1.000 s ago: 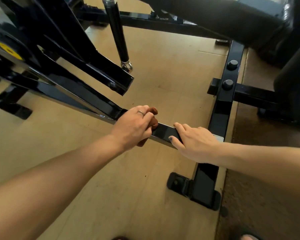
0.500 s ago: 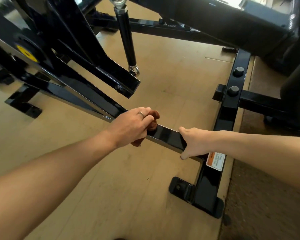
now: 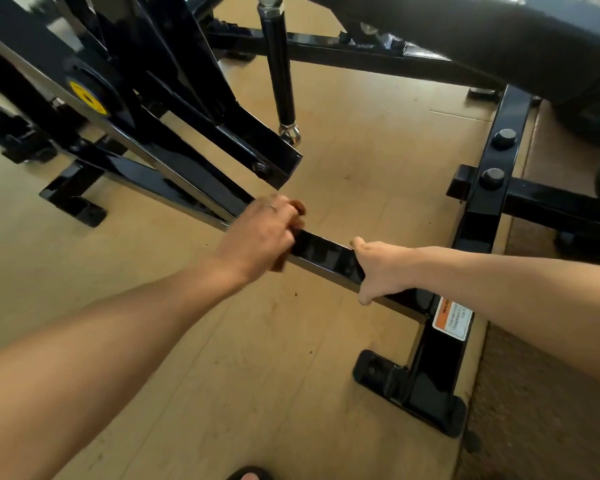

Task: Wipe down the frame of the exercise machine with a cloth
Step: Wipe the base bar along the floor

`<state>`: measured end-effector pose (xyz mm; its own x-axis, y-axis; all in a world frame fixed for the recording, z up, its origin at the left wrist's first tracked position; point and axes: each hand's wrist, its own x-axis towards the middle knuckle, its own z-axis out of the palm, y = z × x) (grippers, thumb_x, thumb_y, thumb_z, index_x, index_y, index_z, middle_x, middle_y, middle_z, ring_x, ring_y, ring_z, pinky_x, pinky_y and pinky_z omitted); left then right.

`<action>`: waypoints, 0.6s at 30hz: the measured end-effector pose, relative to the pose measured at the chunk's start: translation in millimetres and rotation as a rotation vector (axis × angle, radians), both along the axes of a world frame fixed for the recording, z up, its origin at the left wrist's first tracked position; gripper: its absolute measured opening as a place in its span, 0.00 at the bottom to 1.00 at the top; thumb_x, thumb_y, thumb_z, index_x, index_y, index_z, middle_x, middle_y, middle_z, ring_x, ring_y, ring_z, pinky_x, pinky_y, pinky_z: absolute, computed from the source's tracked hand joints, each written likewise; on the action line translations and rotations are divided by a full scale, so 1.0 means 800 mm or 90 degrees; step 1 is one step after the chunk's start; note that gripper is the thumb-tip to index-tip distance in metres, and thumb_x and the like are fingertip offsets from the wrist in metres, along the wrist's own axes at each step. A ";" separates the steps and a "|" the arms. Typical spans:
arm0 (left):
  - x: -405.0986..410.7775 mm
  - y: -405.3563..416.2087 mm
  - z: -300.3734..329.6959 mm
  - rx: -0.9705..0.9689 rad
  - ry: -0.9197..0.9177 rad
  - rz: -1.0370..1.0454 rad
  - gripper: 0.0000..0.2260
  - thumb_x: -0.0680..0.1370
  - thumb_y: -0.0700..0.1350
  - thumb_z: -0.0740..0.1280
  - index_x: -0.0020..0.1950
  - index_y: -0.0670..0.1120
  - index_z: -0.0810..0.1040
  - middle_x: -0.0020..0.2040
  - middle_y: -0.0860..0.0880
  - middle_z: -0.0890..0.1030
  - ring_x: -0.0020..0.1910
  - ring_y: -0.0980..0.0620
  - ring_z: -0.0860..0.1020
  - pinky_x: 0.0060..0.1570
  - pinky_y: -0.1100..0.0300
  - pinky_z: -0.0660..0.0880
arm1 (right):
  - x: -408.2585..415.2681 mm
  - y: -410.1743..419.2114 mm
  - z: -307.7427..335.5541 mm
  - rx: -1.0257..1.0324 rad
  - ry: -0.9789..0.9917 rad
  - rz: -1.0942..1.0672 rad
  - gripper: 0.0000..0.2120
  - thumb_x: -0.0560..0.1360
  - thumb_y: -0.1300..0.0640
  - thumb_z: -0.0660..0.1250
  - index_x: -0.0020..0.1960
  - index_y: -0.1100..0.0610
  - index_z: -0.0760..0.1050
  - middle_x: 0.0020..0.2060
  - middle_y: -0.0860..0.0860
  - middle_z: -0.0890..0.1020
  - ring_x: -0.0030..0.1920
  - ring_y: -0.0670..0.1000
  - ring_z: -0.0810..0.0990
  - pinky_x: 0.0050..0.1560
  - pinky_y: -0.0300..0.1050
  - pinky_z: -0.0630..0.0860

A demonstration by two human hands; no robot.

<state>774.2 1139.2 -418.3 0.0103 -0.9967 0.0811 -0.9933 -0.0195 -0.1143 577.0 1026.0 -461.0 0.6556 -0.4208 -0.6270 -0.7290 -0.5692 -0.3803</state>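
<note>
A glossy black square bar of the exercise machine frame [image 3: 323, 253] runs low across the floor from upper left to lower right. My left hand [image 3: 258, 235] is closed around a brown cloth [image 3: 297, 206] and presses it on the bar's top; only a corner of the cloth shows past my fingers. My right hand [image 3: 383, 268] grips the same bar a short way to the right, fingers wrapped under it, just left of the joint with the cross rail [image 3: 478, 216].
A white and orange warning sticker [image 3: 452, 318] sits on the cross rail. A black foot bracket [image 3: 409, 389] rests on the wooden floor [image 3: 361, 150]. A black rod [image 3: 280, 71] hangs above. Dark padding [image 3: 499, 36] fills the upper right; a carpet strip [image 3: 534, 410] lies at right.
My right hand turned from lying flat on the bar to gripping it with fingers underneath, uncovering the sticker. My left hand with the cloth stayed at about the same place on the bar.
</note>
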 end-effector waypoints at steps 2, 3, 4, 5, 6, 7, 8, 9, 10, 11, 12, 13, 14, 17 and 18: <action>-0.033 -0.013 -0.022 -0.004 0.066 -0.006 0.10 0.80 0.40 0.65 0.59 0.43 0.82 0.62 0.44 0.80 0.64 0.43 0.76 0.67 0.49 0.70 | -0.001 -0.001 -0.004 0.008 -0.008 -0.009 0.43 0.71 0.54 0.80 0.76 0.55 0.56 0.44 0.48 0.72 0.42 0.50 0.76 0.30 0.35 0.71; -0.048 -0.016 -0.032 0.024 0.027 -0.043 0.09 0.79 0.40 0.67 0.58 0.44 0.84 0.61 0.44 0.80 0.64 0.42 0.75 0.67 0.48 0.69 | -0.002 -0.001 -0.005 0.009 -0.012 -0.010 0.43 0.70 0.55 0.80 0.75 0.55 0.57 0.45 0.48 0.72 0.44 0.51 0.77 0.32 0.36 0.72; -0.060 -0.016 -0.038 0.047 -0.006 -0.092 0.09 0.79 0.40 0.69 0.56 0.45 0.85 0.61 0.43 0.80 0.66 0.41 0.74 0.69 0.47 0.68 | -0.002 -0.001 -0.006 0.008 -0.017 -0.010 0.42 0.70 0.55 0.80 0.75 0.55 0.58 0.46 0.48 0.73 0.46 0.52 0.78 0.35 0.37 0.75; -0.067 -0.014 -0.039 0.073 -0.070 -0.153 0.08 0.78 0.41 0.70 0.55 0.45 0.86 0.62 0.43 0.79 0.67 0.40 0.74 0.70 0.45 0.68 | -0.003 -0.002 -0.006 0.009 -0.021 -0.012 0.42 0.70 0.55 0.80 0.74 0.55 0.58 0.48 0.49 0.74 0.49 0.52 0.78 0.39 0.38 0.78; -0.066 -0.012 -0.037 0.084 -0.103 -0.193 0.08 0.77 0.41 0.72 0.55 0.45 0.86 0.62 0.43 0.79 0.68 0.40 0.74 0.71 0.45 0.69 | -0.003 -0.002 -0.006 0.012 -0.022 -0.014 0.42 0.70 0.55 0.80 0.74 0.55 0.58 0.50 0.50 0.75 0.51 0.53 0.79 0.44 0.40 0.81; -0.060 -0.012 -0.034 0.088 -0.116 -0.215 0.08 0.77 0.41 0.72 0.55 0.45 0.86 0.63 0.43 0.79 0.68 0.40 0.74 0.70 0.44 0.70 | -0.004 -0.002 -0.006 0.015 -0.019 -0.015 0.42 0.70 0.55 0.80 0.74 0.54 0.58 0.51 0.51 0.75 0.52 0.54 0.79 0.47 0.42 0.82; -0.050 -0.014 -0.031 0.084 -0.118 -0.235 0.09 0.77 0.43 0.71 0.57 0.44 0.85 0.63 0.43 0.79 0.68 0.40 0.75 0.70 0.44 0.72 | -0.003 -0.002 -0.006 0.018 -0.015 -0.013 0.41 0.70 0.55 0.80 0.74 0.54 0.59 0.51 0.51 0.75 0.51 0.54 0.79 0.46 0.41 0.82; -0.038 -0.016 -0.027 0.088 -0.095 -0.231 0.11 0.79 0.45 0.67 0.59 0.44 0.83 0.64 0.44 0.79 0.67 0.42 0.76 0.68 0.45 0.73 | -0.002 -0.002 -0.005 0.020 -0.011 -0.012 0.40 0.70 0.55 0.80 0.73 0.54 0.59 0.49 0.51 0.75 0.49 0.53 0.79 0.42 0.40 0.80; -0.025 -0.017 -0.019 0.076 -0.038 -0.206 0.14 0.80 0.48 0.62 0.61 0.45 0.80 0.65 0.45 0.79 0.65 0.44 0.77 0.66 0.46 0.76 | -0.002 -0.002 -0.006 0.023 -0.007 -0.014 0.39 0.71 0.56 0.80 0.72 0.54 0.59 0.48 0.51 0.75 0.47 0.53 0.79 0.38 0.39 0.77; -0.012 -0.017 -0.009 0.056 0.039 -0.159 0.15 0.81 0.49 0.59 0.63 0.46 0.78 0.64 0.46 0.79 0.61 0.45 0.80 0.61 0.48 0.79 | -0.002 -0.003 -0.006 0.025 -0.005 -0.015 0.39 0.71 0.56 0.79 0.72 0.54 0.59 0.46 0.50 0.74 0.47 0.53 0.79 0.36 0.38 0.75; 0.001 -0.017 -0.003 0.037 0.104 -0.112 0.14 0.82 0.50 0.59 0.64 0.47 0.76 0.63 0.47 0.79 0.56 0.47 0.81 0.54 0.50 0.82 | -0.002 -0.003 -0.007 0.026 -0.003 -0.015 0.39 0.71 0.57 0.79 0.72 0.55 0.58 0.45 0.50 0.73 0.47 0.53 0.79 0.35 0.38 0.74; 0.013 -0.018 0.000 0.042 0.143 -0.078 0.12 0.84 0.50 0.59 0.64 0.49 0.74 0.61 0.48 0.78 0.52 0.48 0.81 0.49 0.51 0.84 | -0.002 -0.004 -0.007 0.025 -0.003 -0.015 0.40 0.71 0.58 0.79 0.73 0.56 0.58 0.45 0.49 0.72 0.46 0.53 0.78 0.34 0.37 0.73; 0.022 -0.019 0.000 0.053 0.159 -0.054 0.11 0.84 0.50 0.60 0.64 0.50 0.73 0.59 0.49 0.77 0.50 0.49 0.80 0.46 0.52 0.84 | -0.002 -0.004 -0.008 0.023 -0.002 -0.014 0.40 0.71 0.58 0.79 0.74 0.56 0.57 0.44 0.49 0.72 0.45 0.52 0.77 0.33 0.37 0.72; 0.018 -0.023 -0.009 0.022 0.183 -0.009 0.09 0.84 0.49 0.60 0.62 0.50 0.74 0.57 0.49 0.77 0.50 0.50 0.78 0.48 0.54 0.81 | -0.001 -0.005 -0.010 0.020 0.005 -0.014 0.41 0.71 0.57 0.79 0.74 0.57 0.57 0.43 0.49 0.71 0.41 0.51 0.75 0.32 0.36 0.72; 0.009 -0.022 -0.015 -0.005 0.189 -0.009 0.09 0.84 0.49 0.61 0.61 0.49 0.75 0.57 0.49 0.78 0.50 0.50 0.78 0.50 0.55 0.80 | 0.000 -0.005 -0.010 0.022 0.006 -0.016 0.41 0.71 0.57 0.79 0.75 0.57 0.57 0.44 0.49 0.71 0.41 0.51 0.75 0.33 0.36 0.72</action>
<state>781.5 1121.6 -430.0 0.0206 -0.9962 0.0841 -0.9833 -0.0050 0.1821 577.0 1022.4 -468.7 0.6393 -0.4149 -0.6474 -0.7465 -0.5367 -0.3932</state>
